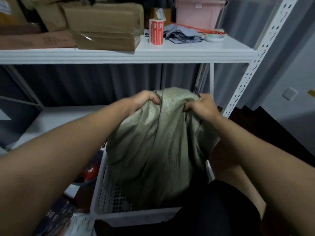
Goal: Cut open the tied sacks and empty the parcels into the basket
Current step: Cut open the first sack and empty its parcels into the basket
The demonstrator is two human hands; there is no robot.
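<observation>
left hand (150,99), right hand (199,103): both grip sack (153,147) top, frame centre | long axis hangs into basket (105,189) | mouth probably downward, hidden

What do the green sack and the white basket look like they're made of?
Sack: apparently woven plastic fabric, olive green with a slight sheen; a fine weave shows near the top and it drapes in soft folds. Basket: likely moulded plastic, matte white, with regular round perforations in its wall.

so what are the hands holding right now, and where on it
Both the left hand and right hand grip the green sack by its bunched top end, over the white basket.
</observation>
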